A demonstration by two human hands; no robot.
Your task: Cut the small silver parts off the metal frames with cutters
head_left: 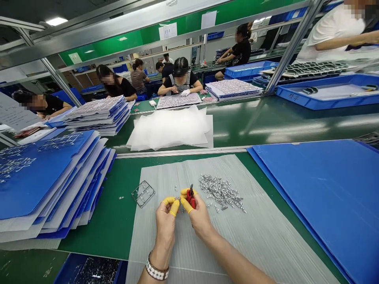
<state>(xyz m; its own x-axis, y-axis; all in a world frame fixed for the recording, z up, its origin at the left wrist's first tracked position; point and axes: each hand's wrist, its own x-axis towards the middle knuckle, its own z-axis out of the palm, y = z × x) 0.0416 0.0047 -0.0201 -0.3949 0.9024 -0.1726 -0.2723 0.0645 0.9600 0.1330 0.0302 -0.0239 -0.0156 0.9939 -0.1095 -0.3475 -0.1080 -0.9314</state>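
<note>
Both my hands meet above a pale foam sheet (231, 252), with yellow covers on several fingers. My left hand (166, 219) is closed in a pinch on a small silvery part (178, 199), partly hidden by the fingertips. My right hand (199, 215) wraps round red-handled nippers (190, 195), their dark jaws pointing up and away; its thumb and a finger also come close to the silvery part. To the right lies a heap of small shiny parts (220, 191). A square frame (143, 193) with thin crossbars and small pieces on it rests at the sheet's left edge.
Blue sheets layered with white foam (59, 173) are piled at left, frames on top. A large blue sheet (319, 197) lies at right. Beyond the table edge is a stack of white foam sheets (170, 128). A dark blue bin (89, 270) sits below. Co-workers sit opposite.
</note>
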